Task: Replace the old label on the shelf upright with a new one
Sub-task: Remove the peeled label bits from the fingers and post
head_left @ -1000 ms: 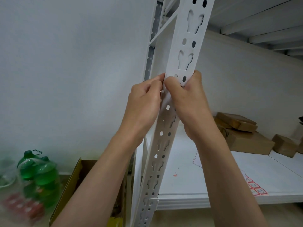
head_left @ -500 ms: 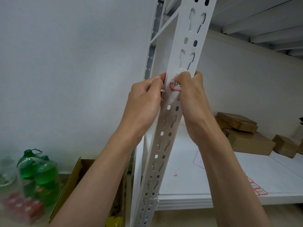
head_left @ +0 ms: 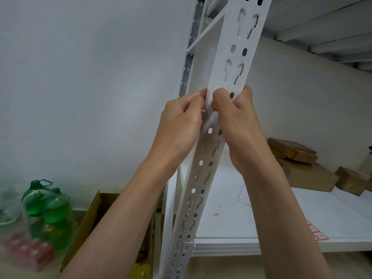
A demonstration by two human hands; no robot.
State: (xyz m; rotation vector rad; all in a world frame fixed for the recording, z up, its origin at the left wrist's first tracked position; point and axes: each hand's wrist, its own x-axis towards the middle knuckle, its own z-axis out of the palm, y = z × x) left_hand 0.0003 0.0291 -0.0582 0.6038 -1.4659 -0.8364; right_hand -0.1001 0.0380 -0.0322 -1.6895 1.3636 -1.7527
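Head view: both hands meet on the white slotted shelf upright (head_left: pixel 231 81), at about mid-height of the frame. The left hand (head_left: pixel 181 125) has its fingers curled in at the upright's left edge, seemingly pinching something small and pale there; what it is cannot be made out. The right hand (head_left: pixel 235 117) presses curled fingers onto the face of the post, where a sliver of a red-bordered label (head_left: pixel 214 105) peeks out just left of its knuckles. Whether this is the old label coming off or the new one going on cannot be told, so the swap looks to be midway at best.

The shelf board (head_left: pixel 281 218) behind carries a sheet of red-edged labels (head_left: pixel 318 233) at its near right edge and brown cardboard boxes (head_left: pixel 308 174) farther back. Low on the left stand green bottles (head_left: pixel 46 206) beside an open carton (head_left: pixel 94 218), against a plain pale wall.
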